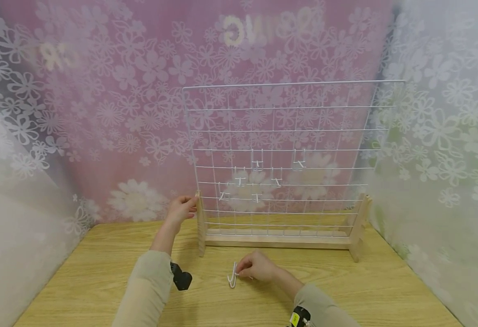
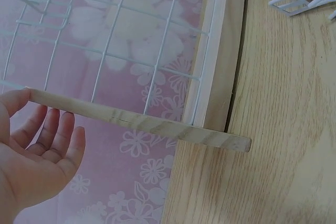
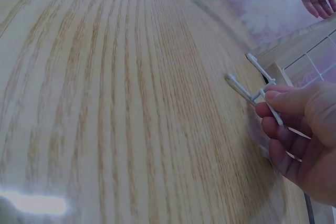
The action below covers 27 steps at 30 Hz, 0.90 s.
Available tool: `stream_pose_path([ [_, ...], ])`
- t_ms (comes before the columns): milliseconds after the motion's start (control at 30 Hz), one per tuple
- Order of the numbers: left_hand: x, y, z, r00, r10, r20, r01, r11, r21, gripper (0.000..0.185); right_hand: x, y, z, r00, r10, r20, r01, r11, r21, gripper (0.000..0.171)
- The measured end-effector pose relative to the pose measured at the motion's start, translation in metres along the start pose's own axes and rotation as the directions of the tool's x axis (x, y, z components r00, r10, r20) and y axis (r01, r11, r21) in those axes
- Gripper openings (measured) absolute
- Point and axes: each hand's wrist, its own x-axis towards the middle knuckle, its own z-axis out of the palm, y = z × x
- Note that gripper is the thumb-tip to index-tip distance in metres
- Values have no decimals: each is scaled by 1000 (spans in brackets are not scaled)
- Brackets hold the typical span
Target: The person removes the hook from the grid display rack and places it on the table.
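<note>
Two hands busy: left hand (image 1: 181, 210) lies relaxed against the wooden post (image 1: 200, 227) of the grid rack (image 1: 280, 150), right hand (image 1: 257, 267) pinches a white hook (image 1: 233, 275) on the desk (image 1: 100, 272); I'd keep it level

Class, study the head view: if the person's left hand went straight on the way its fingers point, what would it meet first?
Probably the left wooden upright post of the white wire grid rack; the left hand is already at it, thumb apparently touching.

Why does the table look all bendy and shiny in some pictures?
Right wrist view: the lens curves the table grain, and glare makes a white patch at bottom left. Left wrist view: the wooden frame bows. Head view: the backdrop lettering is blurred.
</note>
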Motion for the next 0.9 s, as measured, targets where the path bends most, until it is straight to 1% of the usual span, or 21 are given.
stream_pose_path([
  [267,0,2,1,1000,-14,4,14,1000,-9,39,0,4,0,1000,8,3,-8,1000,22,5],
  [667,1,1,2,1000,3,8,-3,1000,-2,40,0,4,-1,1000,17,5,-17,1000,9,6],
  [900,-1,0,2,1000,-9,-1,9,1000,1,38,0,4,1,999,28,17,-29,999,16,6],
])
